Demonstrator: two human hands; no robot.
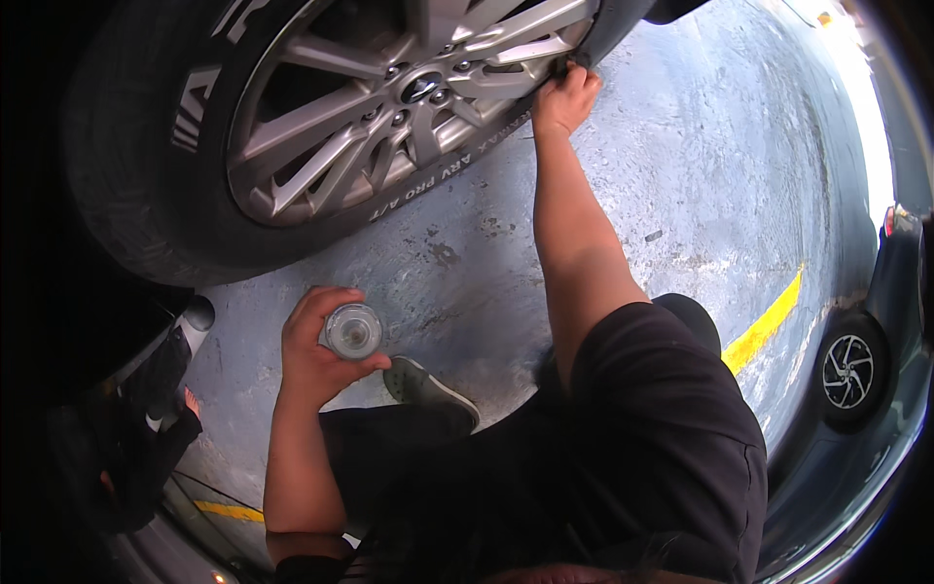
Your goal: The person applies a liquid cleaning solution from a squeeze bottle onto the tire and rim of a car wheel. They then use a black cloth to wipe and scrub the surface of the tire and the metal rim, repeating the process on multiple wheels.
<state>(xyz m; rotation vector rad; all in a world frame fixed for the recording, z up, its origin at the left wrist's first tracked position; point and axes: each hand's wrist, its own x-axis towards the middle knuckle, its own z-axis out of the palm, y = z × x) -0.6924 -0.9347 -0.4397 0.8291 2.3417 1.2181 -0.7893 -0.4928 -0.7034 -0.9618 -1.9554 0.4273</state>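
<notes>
My left hand [321, 343] is wrapped round a small, round, clear jar [353, 332], seen from above and held over the floor below the wheel. My right hand [567, 100] reaches far forward to the right side of a large black tire [185, 238]. Its fingers are closed and pressed near the sidewall, on something dark that is too small to make out. Inside the tire is a grey multi-spoke alloy rim [321, 112] with a dark centre cap [421, 88]. Raised pale lettering runs round the sidewall.
Grey painted floor [467, 263] with worn patches lies under me. A yellow line [767, 326] crosses it at right. Another car [876, 467] with an alloy wheel [848, 372] stands at far right. A person in dark clothes [146, 448] is at left. My shoe [426, 387] shows below the jar.
</notes>
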